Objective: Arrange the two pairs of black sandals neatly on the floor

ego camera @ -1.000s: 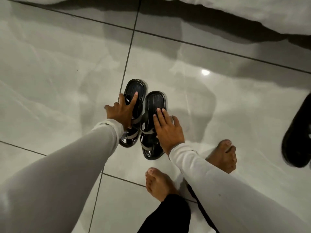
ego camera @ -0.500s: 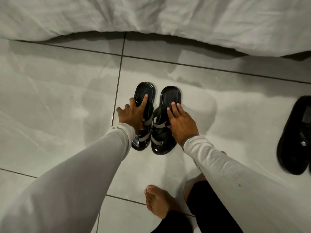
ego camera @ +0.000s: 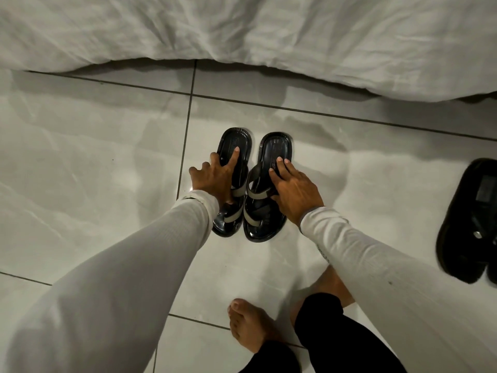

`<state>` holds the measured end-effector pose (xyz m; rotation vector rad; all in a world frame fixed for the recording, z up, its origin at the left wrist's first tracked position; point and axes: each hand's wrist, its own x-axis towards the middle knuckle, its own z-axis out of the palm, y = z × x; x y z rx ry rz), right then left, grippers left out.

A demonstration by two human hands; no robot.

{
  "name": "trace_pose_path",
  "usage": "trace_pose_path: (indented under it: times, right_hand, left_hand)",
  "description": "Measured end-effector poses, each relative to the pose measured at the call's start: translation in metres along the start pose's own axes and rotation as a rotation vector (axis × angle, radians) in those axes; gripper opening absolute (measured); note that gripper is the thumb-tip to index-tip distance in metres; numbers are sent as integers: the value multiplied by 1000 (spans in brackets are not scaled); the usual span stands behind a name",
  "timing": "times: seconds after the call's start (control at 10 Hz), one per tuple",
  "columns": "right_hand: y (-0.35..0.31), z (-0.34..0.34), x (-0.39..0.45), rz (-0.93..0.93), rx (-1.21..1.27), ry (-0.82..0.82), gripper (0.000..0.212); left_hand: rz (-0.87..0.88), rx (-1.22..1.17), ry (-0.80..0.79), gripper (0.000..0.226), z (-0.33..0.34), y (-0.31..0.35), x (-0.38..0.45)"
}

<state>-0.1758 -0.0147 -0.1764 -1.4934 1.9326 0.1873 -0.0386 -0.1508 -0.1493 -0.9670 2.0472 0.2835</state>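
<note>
Two strapped sandals lie parallel under the flat, loosely spread palms, left hand (ego camera: 215, 177) on the left sandal (ego camera: 233, 181), right hand (ego camera: 293, 188) on the right sandal (ego camera: 269, 187), while the other pair (ego camera: 469, 224) sits well right of the nearer right hand.

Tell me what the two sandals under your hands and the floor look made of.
Sandals: probably glossy black rubber or synthetic leather, soles catching highlights, with matte grey straps. Floor: polished pale tile, likely ceramic or marble-look, mirror-like reflections and dark grout lines.
</note>
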Motion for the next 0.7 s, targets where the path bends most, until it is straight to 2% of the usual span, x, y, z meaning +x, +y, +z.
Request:
trace_pose_path:
  times: [0.2, 0.4, 0.6, 0.7]
  right_hand:
    - [5, -5, 1, -12, -20, -1, 72]
    - [3, -22, -33, 57, -11, -22, 77]
    - [7, -38, -119, 174, 51, -82, 78]
    - [10, -50, -163, 224, 10, -101, 80]
  left_hand:
    - [-2, 22, -13, 136, -6, 4, 1]
    - [-50, 95, -28, 116, -6, 9, -38]
    - [-19, 55, -113, 125, -9, 9, -119]
    - [16, 51, -79, 118, -11, 15, -160]
